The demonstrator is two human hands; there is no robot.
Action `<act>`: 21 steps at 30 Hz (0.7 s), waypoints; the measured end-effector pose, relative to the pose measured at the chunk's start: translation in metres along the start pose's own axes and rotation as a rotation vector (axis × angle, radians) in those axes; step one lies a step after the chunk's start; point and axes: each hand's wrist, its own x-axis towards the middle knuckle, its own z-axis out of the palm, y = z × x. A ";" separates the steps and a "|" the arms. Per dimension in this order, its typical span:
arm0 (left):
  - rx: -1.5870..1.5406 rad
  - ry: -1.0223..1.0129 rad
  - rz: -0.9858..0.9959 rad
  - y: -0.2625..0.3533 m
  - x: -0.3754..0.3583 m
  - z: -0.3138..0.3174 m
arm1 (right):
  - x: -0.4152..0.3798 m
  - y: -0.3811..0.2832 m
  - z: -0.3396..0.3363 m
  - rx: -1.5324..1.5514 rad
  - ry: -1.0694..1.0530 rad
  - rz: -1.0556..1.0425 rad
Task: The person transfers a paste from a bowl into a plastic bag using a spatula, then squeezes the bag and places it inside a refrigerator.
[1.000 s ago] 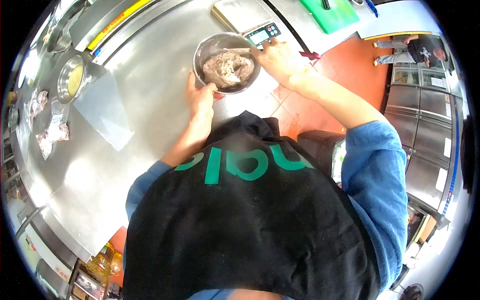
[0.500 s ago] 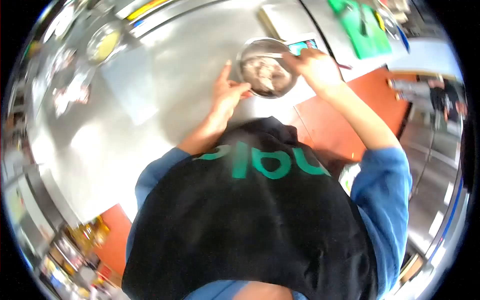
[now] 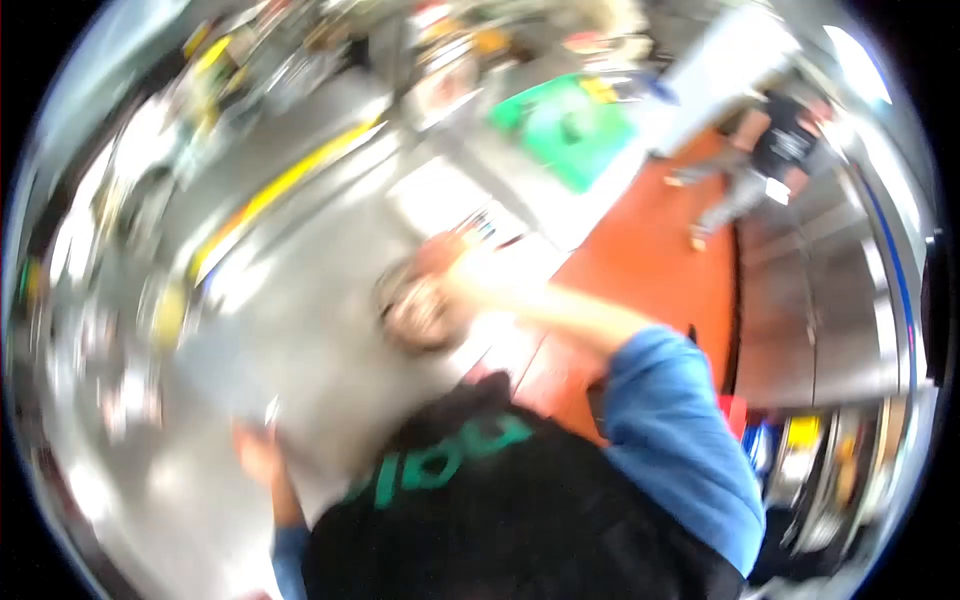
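A round metal bowl (image 3: pixel 420 310) with a pale, lumpy mix (image 3: pixel 425 308) stands on the steel table, strongly blurred. My right hand (image 3: pixel 452 268) is at its far right rim, fingers curled; what they grip is hidden by blur and the hand itself. Well away from the bowl, low on the left, is my left hand (image 3: pixel 260 455), above the steel table (image 3: pixel 330 350). A small bright spot shows by its fingertips, but motion smears the fingers. Beyond the bowl lies a white flat item (image 3: pixel 440 195), with a phone-like screen (image 3: pixel 490 222) near it.
Farther back is a green cutting board (image 3: pixel 565 130) with a dark object on it. A translucent sheet (image 3: pixel 230 365) and a blurred container (image 3: pixel 168 315) are on the left. Another person (image 3: pixel 775 150) stands on the red floor (image 3: pixel 650 270) to the right, by steel cabinets (image 3: pixel 800 300).
My left hand has left the bowl's rim and moved to the left. My right hand stays at the bowl. The whole view has swung, so everything is shifted and blurred.
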 end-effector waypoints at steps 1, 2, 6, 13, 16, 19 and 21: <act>-0.253 0.088 -0.016 -0.048 0.012 0.066 | 0.004 -0.003 0.015 -0.021 0.100 -0.154; -0.164 0.384 0.214 -0.031 0.020 0.070 | 0.012 -0.001 0.063 0.009 0.264 -0.235; -0.828 0.367 0.247 0.036 0.027 0.003 | 0.006 -0.092 0.031 0.212 -0.307 -0.144; -0.048 0.160 1.827 -0.001 -0.063 -0.006 | -0.069 -0.164 0.109 1.484 -0.551 0.357; -0.560 0.458 1.332 0.050 -0.086 -0.089 | -0.031 -0.177 0.076 1.585 -0.444 0.312; -0.460 -0.029 1.301 0.096 -0.056 -0.182 | -0.035 -0.158 0.075 1.086 -0.482 0.112; -0.816 -0.311 1.150 0.117 -0.049 -0.211 | -0.058 -0.153 0.085 1.175 -0.718 0.280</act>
